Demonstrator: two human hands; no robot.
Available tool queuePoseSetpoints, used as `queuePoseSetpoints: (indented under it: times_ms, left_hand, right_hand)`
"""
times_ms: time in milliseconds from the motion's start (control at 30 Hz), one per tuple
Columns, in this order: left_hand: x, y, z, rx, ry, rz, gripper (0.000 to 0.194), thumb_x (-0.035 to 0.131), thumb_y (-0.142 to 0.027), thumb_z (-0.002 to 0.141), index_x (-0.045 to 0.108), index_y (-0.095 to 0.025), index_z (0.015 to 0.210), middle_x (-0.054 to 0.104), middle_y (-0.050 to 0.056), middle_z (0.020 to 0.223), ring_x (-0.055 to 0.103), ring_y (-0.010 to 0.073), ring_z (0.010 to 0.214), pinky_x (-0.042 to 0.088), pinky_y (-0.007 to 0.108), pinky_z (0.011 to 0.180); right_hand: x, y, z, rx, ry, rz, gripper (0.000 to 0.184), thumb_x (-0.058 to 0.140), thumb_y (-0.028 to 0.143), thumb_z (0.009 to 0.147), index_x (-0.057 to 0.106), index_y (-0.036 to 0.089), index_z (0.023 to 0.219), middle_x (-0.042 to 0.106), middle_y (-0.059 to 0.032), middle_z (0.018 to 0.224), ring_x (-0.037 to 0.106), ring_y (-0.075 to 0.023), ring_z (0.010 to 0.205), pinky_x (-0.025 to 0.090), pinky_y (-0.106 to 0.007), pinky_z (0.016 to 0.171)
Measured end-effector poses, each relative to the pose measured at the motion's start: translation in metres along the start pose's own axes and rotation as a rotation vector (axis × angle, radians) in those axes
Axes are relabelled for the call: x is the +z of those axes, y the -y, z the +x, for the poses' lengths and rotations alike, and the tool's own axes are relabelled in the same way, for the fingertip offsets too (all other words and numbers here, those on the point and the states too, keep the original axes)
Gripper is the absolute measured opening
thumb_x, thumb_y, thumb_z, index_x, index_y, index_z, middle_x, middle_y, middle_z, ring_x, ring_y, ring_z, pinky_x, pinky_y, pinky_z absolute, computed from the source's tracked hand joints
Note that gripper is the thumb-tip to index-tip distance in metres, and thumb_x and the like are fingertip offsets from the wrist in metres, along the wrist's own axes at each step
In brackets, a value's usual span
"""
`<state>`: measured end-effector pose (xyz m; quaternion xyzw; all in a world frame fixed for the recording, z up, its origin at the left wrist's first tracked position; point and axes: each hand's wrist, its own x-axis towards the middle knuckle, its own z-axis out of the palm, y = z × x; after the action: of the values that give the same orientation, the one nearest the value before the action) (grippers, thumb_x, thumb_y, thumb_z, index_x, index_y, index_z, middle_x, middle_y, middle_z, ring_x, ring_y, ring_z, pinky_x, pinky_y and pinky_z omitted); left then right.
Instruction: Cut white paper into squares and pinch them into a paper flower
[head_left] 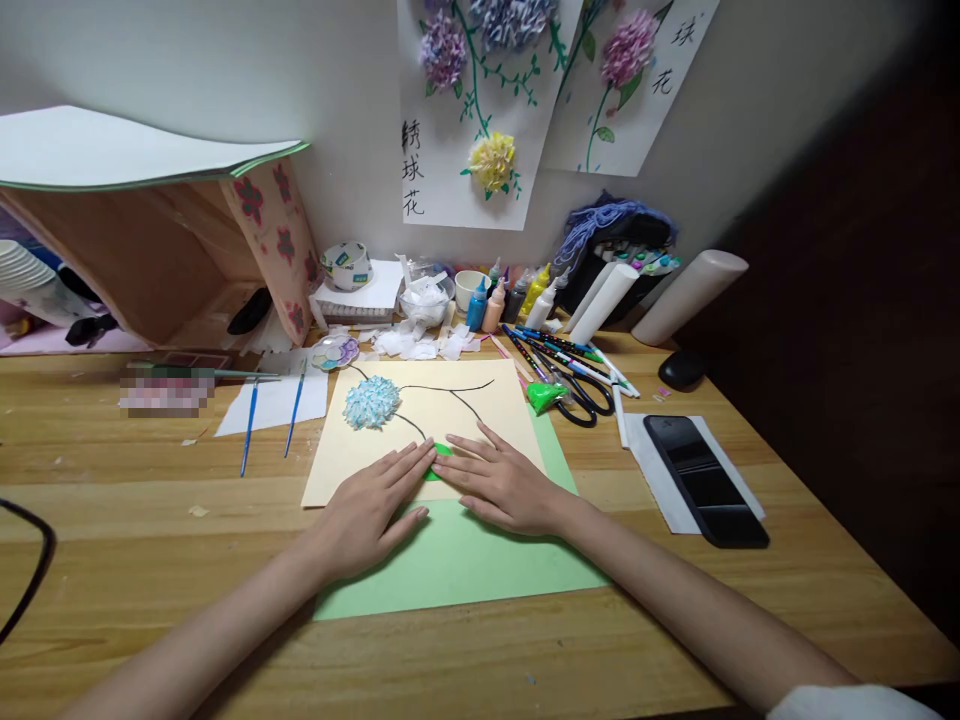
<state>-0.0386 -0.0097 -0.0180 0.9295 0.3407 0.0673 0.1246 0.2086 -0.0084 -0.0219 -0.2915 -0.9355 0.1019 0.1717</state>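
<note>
A cream sheet of paper lies on a larger light green sheet. It carries a blue-and-white paper flower and thin dark drawn stems. Near its lower edge sits a bright green piece of clay, partly hidden under my fingertips. My left hand rests flat with fingers stretched, its tips touching the clay's left side. From the right, my right hand lies palm down with fingers apart, its tips touching the clay too. Neither hand grasps anything.
Scissors, pens and a bagged green clay lump lie right of the sheets. A phone rests further right. Two paintbrushes lie left. Paint bottles, a tape roll and torn white paper scraps line the back.
</note>
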Motion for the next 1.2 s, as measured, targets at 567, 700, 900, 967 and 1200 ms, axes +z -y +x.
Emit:
queuePoseSetpoints:
  times_ms: [567, 700, 900, 967, 1200]
  left_hand:
    - [0.005, -0.013, 0.010, -0.054, -0.170, 0.096, 0.064, 0.040, -0.036, 0.092, 0.009, -0.023, 0.147, 0.020, 0.012, 0.152, 0.046, 0.0261, 0.125, 0.048, 0.038, 0.093]
    - [0.004, -0.037, 0.044, -0.086, -0.289, 0.045, 0.054, 0.038, -0.032, 0.092, 0.022, -0.020, 0.142, 0.040, 0.016, 0.137, 0.054, 0.0255, 0.112, 0.049, 0.040, 0.087]
    - [0.015, -0.088, 0.159, -0.085, -0.291, 0.054, 0.050, 0.050, -0.023, 0.085, 0.037, -0.007, 0.131, 0.046, 0.022, 0.129, 0.045, 0.0313, 0.117, 0.041, 0.044, 0.094]
    - [0.023, -0.094, 0.191, -0.152, -0.272, 0.051, 0.044, 0.051, -0.015, 0.083, 0.042, -0.004, 0.125, 0.050, 0.025, 0.121, 0.049, 0.0323, 0.109, 0.044, 0.044, 0.086]
    - [0.041, -0.087, 0.221, -0.212, -0.300, 0.020, 0.022, 0.043, -0.014, 0.087, 0.055, -0.006, 0.104, 0.057, 0.021, 0.101, 0.050, 0.0303, 0.097, 0.042, 0.044, 0.083]
  right_hand:
    - [-0.051, -0.121, -0.065, 1.136, -0.547, 0.351, 0.016, 0.067, 0.034, 0.070, 0.065, 0.018, 0.074, 0.071, -0.0041, 0.068, 0.067, -0.0195, 0.066, 0.050, -0.028, 0.061]
    - [-0.049, -0.123, -0.067, 1.114, -0.609, 0.534, 0.020, 0.071, 0.031, 0.066, 0.065, 0.016, 0.079, 0.072, -0.0051, 0.068, 0.068, -0.0194, 0.066, 0.052, -0.027, 0.059]
    - [-0.058, -0.116, -0.071, 1.051, -0.700, 0.751, 0.033, 0.079, 0.035, 0.055, 0.066, 0.015, 0.078, 0.072, -0.0062, 0.068, 0.068, -0.0196, 0.067, 0.053, -0.028, 0.061]
    - [-0.059, -0.115, -0.071, 1.034, -0.717, 0.800, 0.036, 0.081, 0.037, 0.052, 0.065, 0.015, 0.077, 0.071, -0.0059, 0.067, 0.068, -0.0188, 0.064, 0.052, -0.028, 0.058]
    - [-0.065, -0.114, -0.069, 0.978, -0.748, 0.884, 0.038, 0.078, 0.040, 0.056, 0.064, 0.016, 0.081, 0.071, -0.0048, 0.069, 0.066, -0.0162, 0.063, 0.052, -0.027, 0.058]
